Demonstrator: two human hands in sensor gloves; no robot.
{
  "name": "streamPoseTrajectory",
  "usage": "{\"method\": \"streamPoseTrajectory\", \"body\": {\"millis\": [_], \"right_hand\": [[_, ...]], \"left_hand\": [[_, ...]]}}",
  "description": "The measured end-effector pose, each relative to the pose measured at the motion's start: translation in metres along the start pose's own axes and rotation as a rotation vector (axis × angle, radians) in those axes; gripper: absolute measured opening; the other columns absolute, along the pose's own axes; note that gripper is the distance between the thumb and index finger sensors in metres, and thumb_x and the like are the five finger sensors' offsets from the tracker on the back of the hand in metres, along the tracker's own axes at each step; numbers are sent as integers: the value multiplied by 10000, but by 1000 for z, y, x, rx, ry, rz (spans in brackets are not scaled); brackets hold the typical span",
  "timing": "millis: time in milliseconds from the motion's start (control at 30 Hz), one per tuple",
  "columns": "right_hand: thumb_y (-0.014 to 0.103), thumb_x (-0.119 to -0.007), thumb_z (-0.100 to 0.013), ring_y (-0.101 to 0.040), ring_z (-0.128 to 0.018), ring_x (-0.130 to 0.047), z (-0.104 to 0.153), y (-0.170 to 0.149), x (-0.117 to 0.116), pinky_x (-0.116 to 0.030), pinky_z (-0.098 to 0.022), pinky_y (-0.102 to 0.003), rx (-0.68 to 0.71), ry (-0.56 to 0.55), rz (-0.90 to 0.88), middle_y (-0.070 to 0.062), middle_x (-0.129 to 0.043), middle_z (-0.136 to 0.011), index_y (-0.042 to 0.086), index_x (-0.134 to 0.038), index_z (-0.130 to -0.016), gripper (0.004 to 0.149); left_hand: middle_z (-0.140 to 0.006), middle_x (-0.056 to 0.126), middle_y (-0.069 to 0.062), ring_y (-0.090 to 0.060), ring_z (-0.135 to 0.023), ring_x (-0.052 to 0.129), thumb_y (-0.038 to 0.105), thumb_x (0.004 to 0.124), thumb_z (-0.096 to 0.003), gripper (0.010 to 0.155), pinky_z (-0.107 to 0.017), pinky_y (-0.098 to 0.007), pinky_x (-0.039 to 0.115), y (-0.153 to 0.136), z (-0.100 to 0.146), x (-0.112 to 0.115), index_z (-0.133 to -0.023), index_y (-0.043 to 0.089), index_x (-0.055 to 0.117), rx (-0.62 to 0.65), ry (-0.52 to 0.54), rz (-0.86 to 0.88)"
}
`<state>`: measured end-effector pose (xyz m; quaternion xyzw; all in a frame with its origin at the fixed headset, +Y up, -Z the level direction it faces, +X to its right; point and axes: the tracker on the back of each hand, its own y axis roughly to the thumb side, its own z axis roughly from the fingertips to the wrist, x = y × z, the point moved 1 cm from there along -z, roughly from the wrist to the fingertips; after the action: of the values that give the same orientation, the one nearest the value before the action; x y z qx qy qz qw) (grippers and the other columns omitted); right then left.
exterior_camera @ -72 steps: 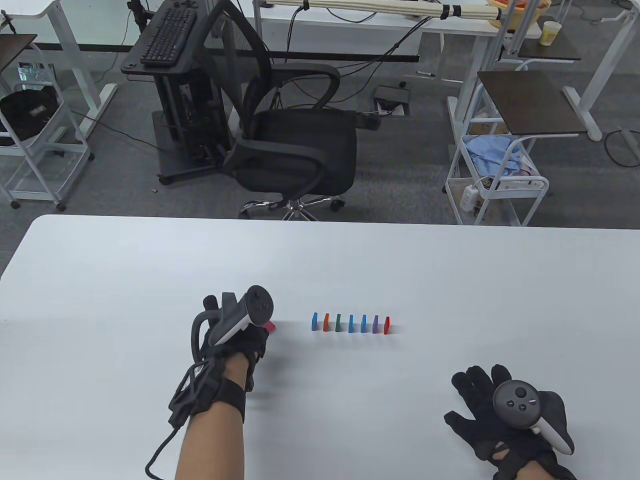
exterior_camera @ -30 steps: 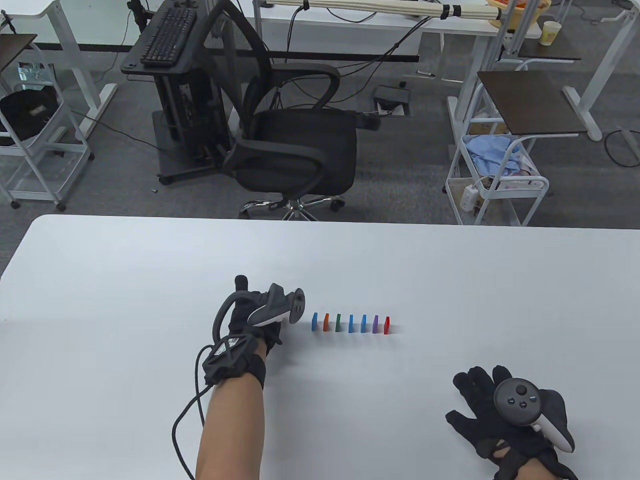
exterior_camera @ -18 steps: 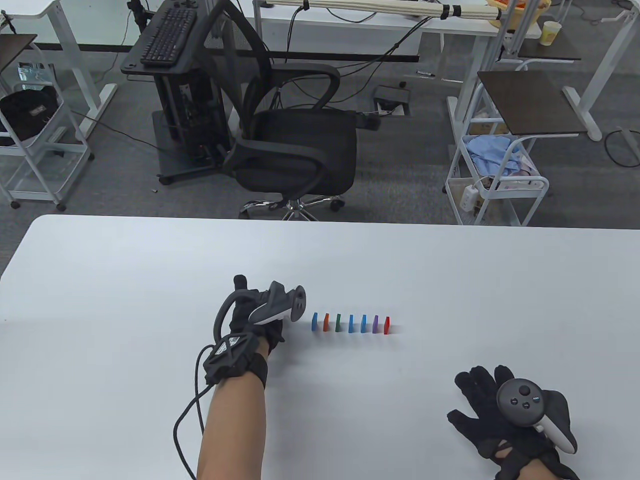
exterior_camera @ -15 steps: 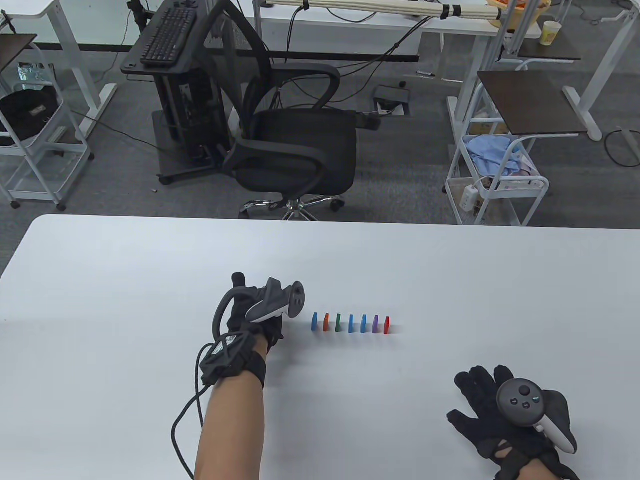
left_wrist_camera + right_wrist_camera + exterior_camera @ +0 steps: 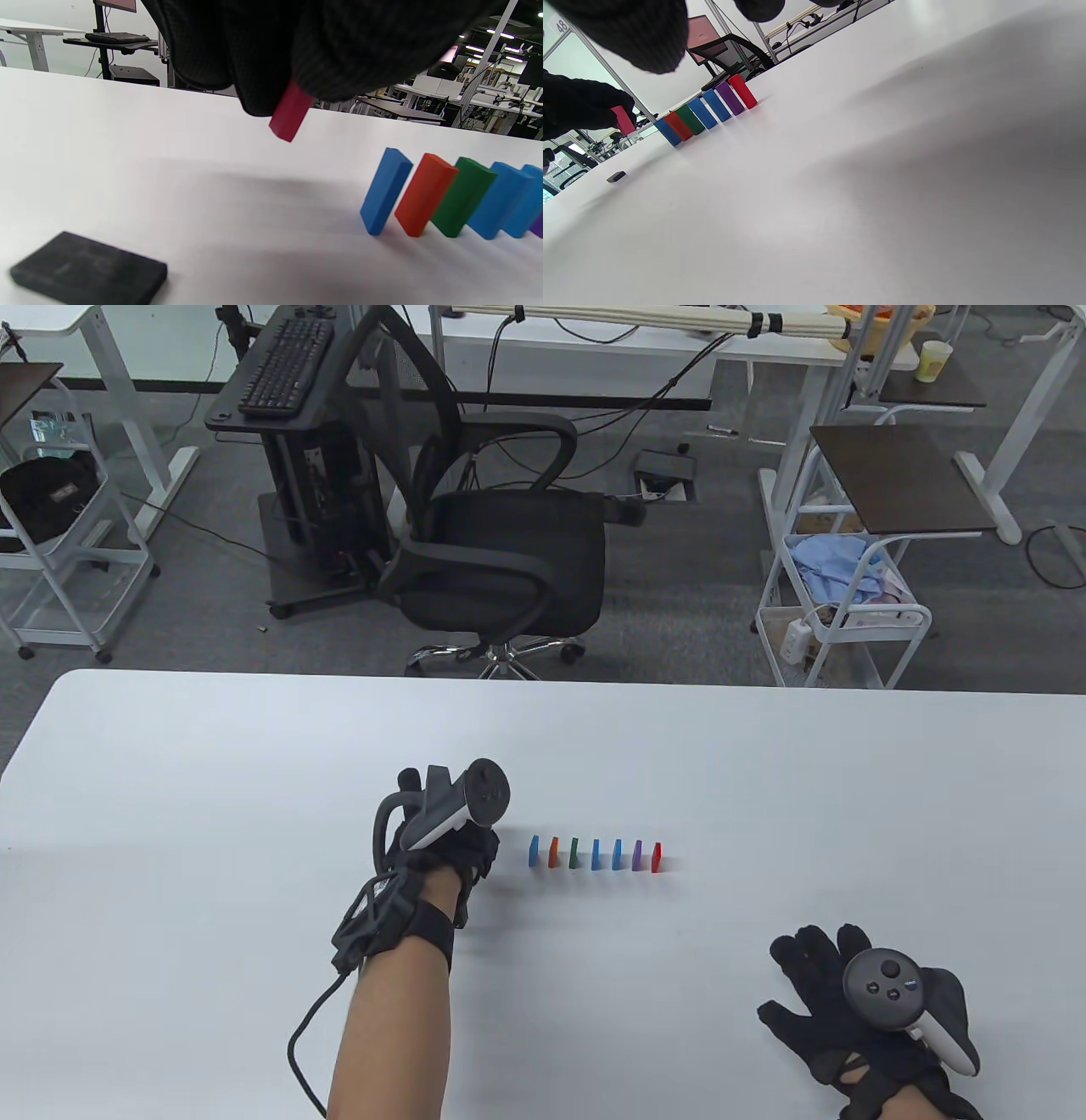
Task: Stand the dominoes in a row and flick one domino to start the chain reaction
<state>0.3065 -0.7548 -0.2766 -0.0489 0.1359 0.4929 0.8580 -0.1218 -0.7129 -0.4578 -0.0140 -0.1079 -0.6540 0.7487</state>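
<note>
Pink domino (image 5: 290, 111) pinched in the left hand (image 5: 441, 840), tilted and clear of the white bench (image 5: 254, 780), just left of the row's open end. The end blue domino (image 5: 385, 190) heads seven standing dominoes running rightward to the red domino (image 5: 657, 857), so the free slot lies to the hand's right. The right hand (image 5: 857, 1001) rests flat, fingers spread, holding nothing, well apart. A black domino (image 5: 89, 269) lies flat nearby.
</note>
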Motion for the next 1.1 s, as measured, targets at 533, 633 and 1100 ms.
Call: {"method": "streamPoseTrajectory", "body": {"millis": [533,633,1100], "right_hand": [[565,-748,-504,-445,-956,95,0,-1,0,-2,-684,-650,-4,5,2,-117,-177,-1158,290,-350,-1041,722],[564,-750,-503,-444,-956,97,-1,-1,0,-2,-684,-649,-6,5,1,-117,-177,-1158,290,-348,-1041,725],[562,-749,-506,-445,-956,97,-1,-2,0,-2,-684,-650,-12,10,1,-119,-177,-1158,290,-350,-1041,720]], "left_hand": [[-933,870,-36,-282,-930,790,318,860,-436,562,-713,-709,205,3,-8,34,-930,235,605,12,-40,128],[-929,871,-38,-282,-927,791,314,861,-436,561,-712,-709,206,4,-10,39,-929,231,606,12,-44,140],[-923,870,-34,-284,-921,789,310,863,-437,561,-713,-708,209,5,-16,52,-928,230,601,-3,-56,151]]}}
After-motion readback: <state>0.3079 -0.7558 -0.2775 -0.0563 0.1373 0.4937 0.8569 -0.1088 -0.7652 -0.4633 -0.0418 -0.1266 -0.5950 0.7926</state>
